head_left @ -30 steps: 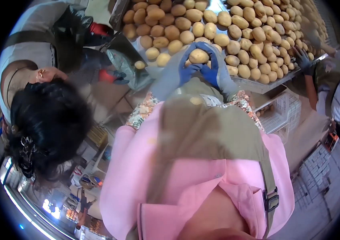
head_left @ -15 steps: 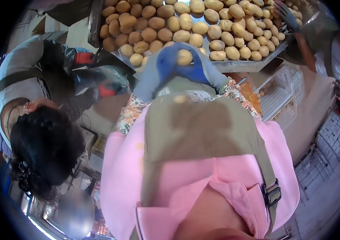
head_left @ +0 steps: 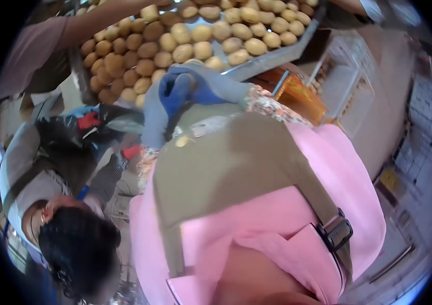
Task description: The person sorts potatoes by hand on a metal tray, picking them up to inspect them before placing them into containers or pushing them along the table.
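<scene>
My left hand, in a blue-grey glove, is closed against my right hand, gloved the same way. Between them a potato shows only in part, blurred and mostly covered by the fingers. Both hands are close to my apron front, just below the near edge of a metal tray. Many potatoes lie on the tray, browner ones at the left and paler ones at the right.
A co-worker is bent over at the left, with red-and-dark gloves near a plastic bag. Another person's arm reaches over the tray from the upper left. An orange crate and a white crate stand at the right.
The view has turned, and my hands have shifted left in it. The potato between them is now more covered. Another person's arm has come in over the tray at the upper left.
</scene>
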Demonstrator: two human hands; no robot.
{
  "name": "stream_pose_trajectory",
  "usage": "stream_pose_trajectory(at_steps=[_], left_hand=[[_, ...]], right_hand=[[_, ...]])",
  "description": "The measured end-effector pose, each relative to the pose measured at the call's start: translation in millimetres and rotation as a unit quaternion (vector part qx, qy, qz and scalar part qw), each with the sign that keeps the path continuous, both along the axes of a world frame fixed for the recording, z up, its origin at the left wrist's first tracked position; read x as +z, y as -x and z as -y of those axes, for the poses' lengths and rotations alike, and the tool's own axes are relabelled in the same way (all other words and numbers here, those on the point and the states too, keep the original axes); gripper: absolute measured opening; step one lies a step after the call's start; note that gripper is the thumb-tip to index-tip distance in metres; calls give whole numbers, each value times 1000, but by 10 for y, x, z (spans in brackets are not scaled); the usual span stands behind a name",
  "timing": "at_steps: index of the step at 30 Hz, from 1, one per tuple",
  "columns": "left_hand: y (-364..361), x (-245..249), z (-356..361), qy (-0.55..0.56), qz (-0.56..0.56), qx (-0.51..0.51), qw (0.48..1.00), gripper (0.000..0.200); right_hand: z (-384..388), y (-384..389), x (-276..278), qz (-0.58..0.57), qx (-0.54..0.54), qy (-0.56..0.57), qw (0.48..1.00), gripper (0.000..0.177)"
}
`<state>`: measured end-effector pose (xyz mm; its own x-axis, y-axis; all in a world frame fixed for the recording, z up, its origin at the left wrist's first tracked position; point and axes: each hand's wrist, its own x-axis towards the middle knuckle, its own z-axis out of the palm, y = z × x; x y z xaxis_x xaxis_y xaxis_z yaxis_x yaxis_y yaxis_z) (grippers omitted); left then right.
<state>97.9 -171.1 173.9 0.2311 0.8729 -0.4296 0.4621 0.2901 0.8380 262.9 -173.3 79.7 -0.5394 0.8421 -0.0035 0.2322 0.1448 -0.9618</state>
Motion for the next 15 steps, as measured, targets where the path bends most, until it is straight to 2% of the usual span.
stream_pose_trajectory(at_steps=[1, 2, 3, 4, 5, 6, 7, 8, 9, 10, 11, 12, 14, 15], left_hand=[[-42, -27, 20, 17, 72, 60, 995, 26], [-23, -92, 7, 28, 141, 123, 982, 25], [126, -377, -66, 132, 145, 146, 970, 24], [144, -390, 11, -229, -45, -106, 967, 26], [105, -420, 40, -131, 5, -69, 989, 26], [110, -431, 42, -38, 53, -22, 998, 26], [194, -527, 43, -131, 22, -68, 989, 27], [293, -621, 66, -220, -12, -118, 968, 27], [363, -639, 82, -170, -5, -48, 984, 28], [418, -642, 106, -121, 8, 20, 992, 30], [486, -636, 124, -53, 12, 106, 993, 31], [611, -664, 163, -56, 3, 116, 992, 31], [818, -824, 296, -197, -117, 100, 968, 24], [905, -887, 383, -166, -115, 143, 969, 23]], right_hand=[[-22, -80, 377, -48, 18, 92, 994, 66], [12, -144, 486, -43, 11, 88, 995, 66], [52, -195, 550, -43, -34, 154, 987, 67], [73, -99, 540, -54, -60, 225, 971, 68], [98, -54, -56, -143, -40, 172, 974, 66], [96, -141, 108, -66, -63, 125, 988, 62], [132, -173, 257, 79, -87, 8, 993, 57], [200, -281, 508, 26, -108, 264, 958, 52], [317, -444, 332, 62, -147, 163, 974, 55], [475, -650, 261, 1, -217, 180, 960, 54], [547, -886, 246, 50, -240, 132, 961, 54], [736, -1140, 148, 26, -348, 244, 905, 55], [1127, -1848, -129, 117, -345, 156, 918, 55], [1238, -2027, -24, 177, -299, 129, 929, 55]])
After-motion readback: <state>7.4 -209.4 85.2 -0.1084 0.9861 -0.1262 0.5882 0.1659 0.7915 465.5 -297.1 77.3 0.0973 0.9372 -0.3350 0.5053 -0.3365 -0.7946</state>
